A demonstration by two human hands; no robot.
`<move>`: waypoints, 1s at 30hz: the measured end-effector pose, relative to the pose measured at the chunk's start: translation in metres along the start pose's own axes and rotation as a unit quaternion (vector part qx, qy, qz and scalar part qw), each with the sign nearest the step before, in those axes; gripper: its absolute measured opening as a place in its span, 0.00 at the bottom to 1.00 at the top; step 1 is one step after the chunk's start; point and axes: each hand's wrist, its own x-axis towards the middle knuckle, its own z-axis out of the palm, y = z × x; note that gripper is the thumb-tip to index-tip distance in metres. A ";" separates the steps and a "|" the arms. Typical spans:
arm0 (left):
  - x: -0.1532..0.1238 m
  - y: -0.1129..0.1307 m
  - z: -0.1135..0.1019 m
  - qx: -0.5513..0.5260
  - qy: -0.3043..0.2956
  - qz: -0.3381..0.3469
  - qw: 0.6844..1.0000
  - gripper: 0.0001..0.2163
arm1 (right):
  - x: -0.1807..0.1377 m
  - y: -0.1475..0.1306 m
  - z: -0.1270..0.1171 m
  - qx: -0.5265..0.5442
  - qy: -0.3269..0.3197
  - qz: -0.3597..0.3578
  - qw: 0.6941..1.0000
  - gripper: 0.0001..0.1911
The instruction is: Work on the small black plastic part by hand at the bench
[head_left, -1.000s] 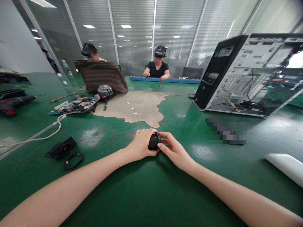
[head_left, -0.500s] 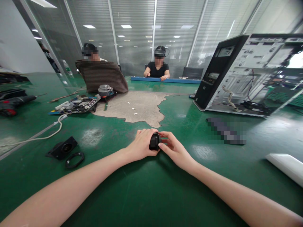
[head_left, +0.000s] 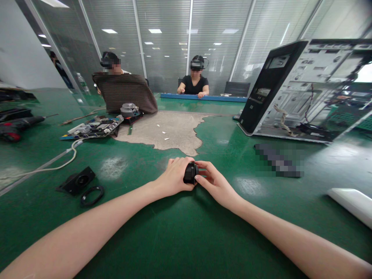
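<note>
Left hand (head_left: 173, 176) and right hand (head_left: 214, 181) both have fingers clamped on a small black part (head_left: 190, 173) low over the green tabletop (head_left: 180, 232), open computer case (head_left: 302, 89) far right.

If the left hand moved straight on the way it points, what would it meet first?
The small black part it holds, with the right hand just behind it; further on, perhaps the open computer case, though depth is unclear.
</note>
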 end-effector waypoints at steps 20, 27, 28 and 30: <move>0.000 0.001 -0.002 -0.006 -0.008 -0.005 1.000 0.27 | -0.002 -0.002 0.000 0.036 -0.019 -0.006 0.999 0.10; 0.001 0.001 -0.001 -0.005 -0.002 -0.007 1.000 0.26 | -0.001 0.001 0.000 0.022 -0.006 0.000 1.000 0.10; 0.001 0.001 -0.001 -0.004 -0.003 -0.008 1.000 0.26 | 0.000 0.000 -0.001 0.020 -0.008 0.002 1.000 0.12; 0.000 0.001 0.000 -0.005 -0.003 -0.008 1.000 0.26 | 0.000 0.000 -0.001 0.021 -0.013 0.007 1.000 0.14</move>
